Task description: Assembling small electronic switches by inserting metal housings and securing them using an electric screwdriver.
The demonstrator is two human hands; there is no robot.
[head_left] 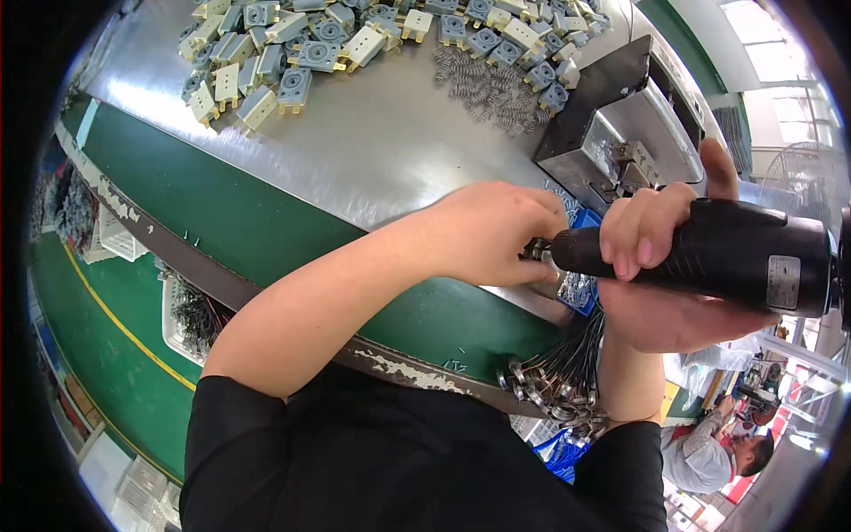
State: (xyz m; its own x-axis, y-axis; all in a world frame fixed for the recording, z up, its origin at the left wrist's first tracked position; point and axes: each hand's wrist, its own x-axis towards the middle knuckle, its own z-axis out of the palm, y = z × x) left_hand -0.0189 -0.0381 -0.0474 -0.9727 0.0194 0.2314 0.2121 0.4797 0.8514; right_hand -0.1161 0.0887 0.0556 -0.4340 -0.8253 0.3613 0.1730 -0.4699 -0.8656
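Observation:
My right hand is wrapped round a black electric screwdriver with a pale label on its side. The tool lies nearly level, its nose pointing left toward my left hand. The fingers of that hand are closed on a small metal part right at the screwdriver's nose; the fingers and the nose hide most of it, so its kind does not show. Just behind and below the nose sits a blue tray of small silvery screws, partly covered by my hands.
Grey and cream switch-like housings with brass tabs cover the far bench. Beside them lies a heap of coil springs. A metal fixture stands at the right. Black-wired metal parts hang at the near edge. A co-worker sits lower right.

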